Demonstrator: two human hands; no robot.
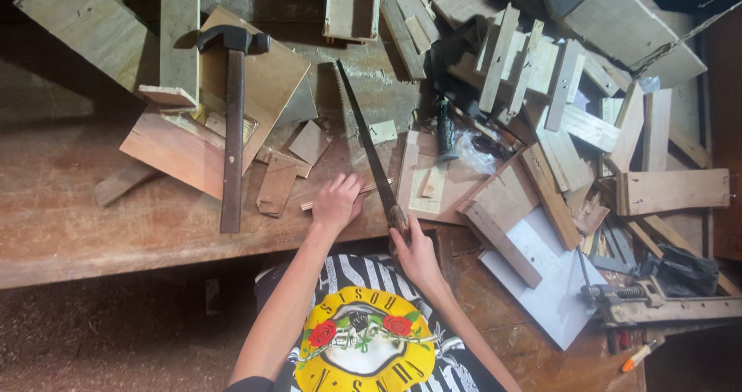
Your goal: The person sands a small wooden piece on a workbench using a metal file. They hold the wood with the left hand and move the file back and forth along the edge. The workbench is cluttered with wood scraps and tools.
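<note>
A hand saw (363,133) lies slanted across the wooden workbench (69,206), teeth to the left, blade running up toward the back. My right hand (413,249) is closed around its wooden handle at the bench's front edge. My left hand (338,199) presses down on a thin wooden strip (309,204) just left of the blade, fingers curled over it. The blade crosses the strip close to my left fingertips.
A claw hammer (232,121) lies on boards to the left. Wood offcuts (541,67) pile up at the back and right. A dark bottle (446,133), a white panel (553,276) and a metal clamp (657,303) sit to the right.
</note>
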